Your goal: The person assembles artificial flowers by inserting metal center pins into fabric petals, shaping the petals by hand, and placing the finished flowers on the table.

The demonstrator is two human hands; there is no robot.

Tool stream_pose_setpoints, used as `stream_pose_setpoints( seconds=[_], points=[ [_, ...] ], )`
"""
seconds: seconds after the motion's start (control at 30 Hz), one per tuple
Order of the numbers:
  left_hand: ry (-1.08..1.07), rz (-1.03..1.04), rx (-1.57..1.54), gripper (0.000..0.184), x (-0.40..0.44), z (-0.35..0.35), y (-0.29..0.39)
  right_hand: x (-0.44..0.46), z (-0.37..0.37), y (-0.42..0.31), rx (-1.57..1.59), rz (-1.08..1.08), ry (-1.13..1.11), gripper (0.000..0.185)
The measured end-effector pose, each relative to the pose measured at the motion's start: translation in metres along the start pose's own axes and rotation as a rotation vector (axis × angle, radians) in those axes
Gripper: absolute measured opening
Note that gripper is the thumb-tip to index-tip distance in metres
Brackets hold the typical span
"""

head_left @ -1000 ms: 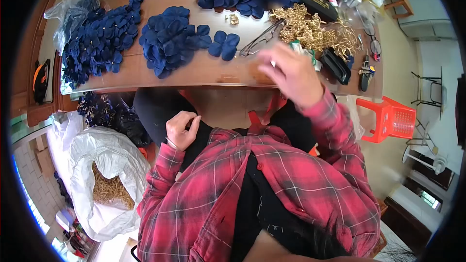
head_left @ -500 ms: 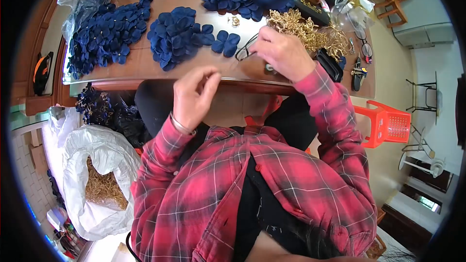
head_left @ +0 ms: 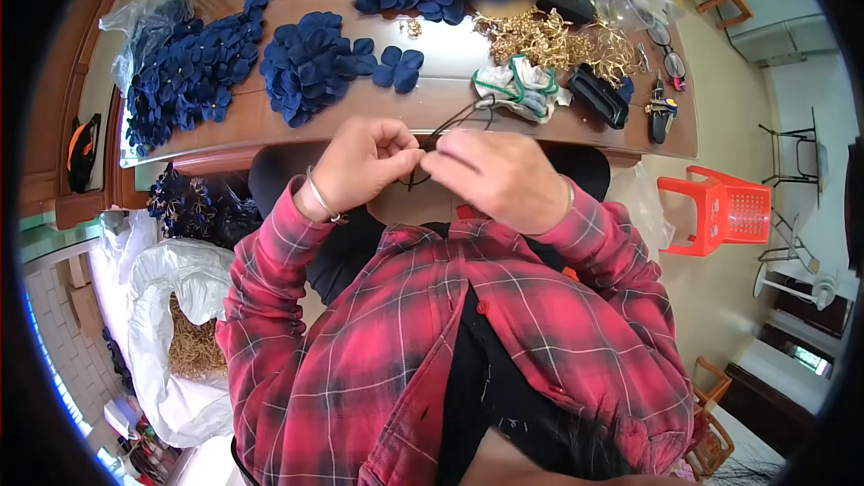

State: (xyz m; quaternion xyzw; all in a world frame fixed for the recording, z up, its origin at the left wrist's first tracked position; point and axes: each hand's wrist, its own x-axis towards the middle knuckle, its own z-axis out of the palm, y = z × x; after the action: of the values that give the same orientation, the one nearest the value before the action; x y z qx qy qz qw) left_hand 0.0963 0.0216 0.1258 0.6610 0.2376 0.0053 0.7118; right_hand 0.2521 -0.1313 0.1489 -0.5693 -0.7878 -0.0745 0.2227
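My left hand [head_left: 362, 165] and my right hand [head_left: 504, 182] meet in front of the table's near edge, fingertips almost touching. Between them is a looped, thin black cord [head_left: 447, 126]; its loops stand up past the fingers and hang a little below. My right fingers are closed on the cord. My left thumb and forefinger are pinched at its near side, and what exactly lies between them is hidden. Beyond the hands, a single dark blue fabric flower [head_left: 397, 69] lies next to a heap of blue petals [head_left: 304, 67].
White work gloves with green trim [head_left: 517, 87], gold wire stems [head_left: 540, 40], a black case [head_left: 598, 96], pliers [head_left: 661, 112] and eyeglasses [head_left: 674, 66] lie on the table. More blue flowers [head_left: 193, 67] are at left. A red stool [head_left: 711, 207] stands right; a white sack [head_left: 162, 396] is lower left.
My right hand has drawn the black cord back from the table toward me, uncovering the gloves. My left hand has shifted slightly, and both hands now meet at the cord.
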Motion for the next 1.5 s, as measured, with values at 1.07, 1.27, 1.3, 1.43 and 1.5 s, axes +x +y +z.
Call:
stream_pose_setpoints(
  seconds=[1.07,1.27,1.3,1.43,1.5],
  points=[
    [0.435,0.879,0.653,0.018,-0.066,0.017,0.028,-0.032,-0.046,0.021,0.314,0.183,0.095,0.016],
    [0.578,1.113,0.537,0.011,-0.091,0.021,0.040,-0.038,-0.087,0.014,0.968,0.095,0.494,0.010],
    [0.548,1.175,0.507,0.011,-0.095,0.021,0.043,-0.038,-0.091,0.014,1.128,0.014,0.506,0.012],
    [0.521,1.314,0.498,0.015,-0.108,0.023,0.058,-0.024,-0.124,0.022,1.353,-0.214,0.279,0.009],
    [0.512,1.366,0.492,0.016,-0.111,0.025,0.062,-0.020,-0.139,0.021,1.443,-0.268,0.064,0.009]
  ],
)
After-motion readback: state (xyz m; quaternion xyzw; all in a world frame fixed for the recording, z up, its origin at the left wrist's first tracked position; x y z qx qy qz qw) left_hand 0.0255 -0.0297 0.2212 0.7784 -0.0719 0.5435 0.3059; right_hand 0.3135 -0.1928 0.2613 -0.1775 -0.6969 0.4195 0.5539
